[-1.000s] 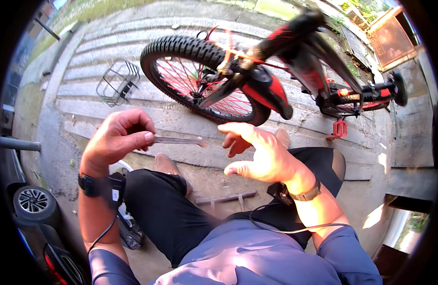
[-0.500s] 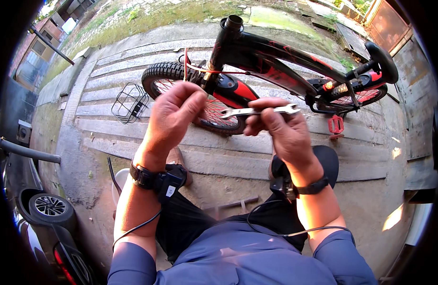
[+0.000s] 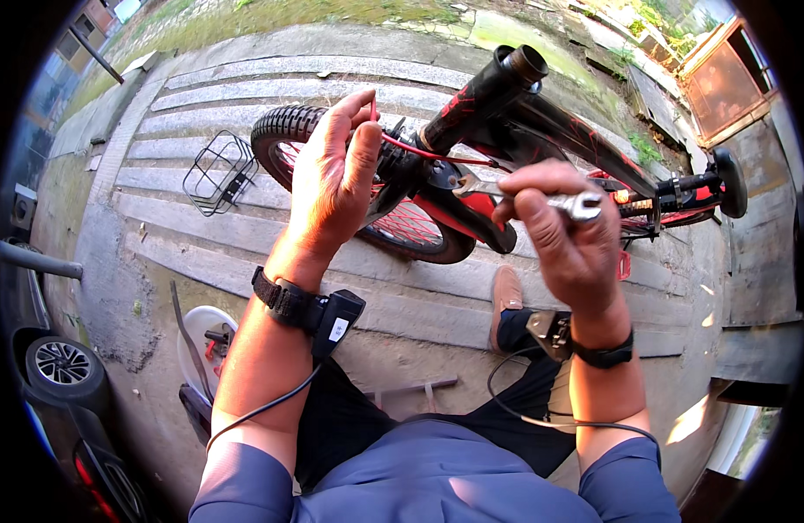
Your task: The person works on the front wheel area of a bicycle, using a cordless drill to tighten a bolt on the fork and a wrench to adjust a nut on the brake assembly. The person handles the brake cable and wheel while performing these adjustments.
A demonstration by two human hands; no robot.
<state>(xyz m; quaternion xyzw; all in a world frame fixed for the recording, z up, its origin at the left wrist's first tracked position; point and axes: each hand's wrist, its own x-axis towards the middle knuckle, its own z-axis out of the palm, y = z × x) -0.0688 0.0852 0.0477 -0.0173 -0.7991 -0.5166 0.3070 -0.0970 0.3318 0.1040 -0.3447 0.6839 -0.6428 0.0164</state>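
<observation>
A black and red bicycle [image 3: 576, 139] stands before me, its front tube topped by a bare threaded end with no handlebar. My left hand [image 3: 332, 174] is raised beside the fork, thumb and forefinger stretched apart; its other fingers are partly hidden. A thin red cable [image 3: 419, 152] runs past its fingertips, and whether they touch it I cannot tell. My right hand [image 3: 569, 244] grips a silver open-end wrench [image 3: 482, 186] between thumb and fingers. One jaw of the wrench points left, overlapping the red and black front fender [image 3: 459, 213] in view.
A black wire basket [image 3: 219, 174] lies on the slatted concrete, left of the front wheel [image 3: 280, 131]. By my left forearm is a white bucket [image 3: 193, 336] with tools in it. A metal bar [image 3: 411, 390] lies between my legs. A dark car [image 3: 66, 366] stands at the left.
My left hand has gone from a pinch to stretched fingers, nearer the cable. The right hand has moved right with the wrench, which has tilted. The view has shifted, so the bicycle appears farther right.
</observation>
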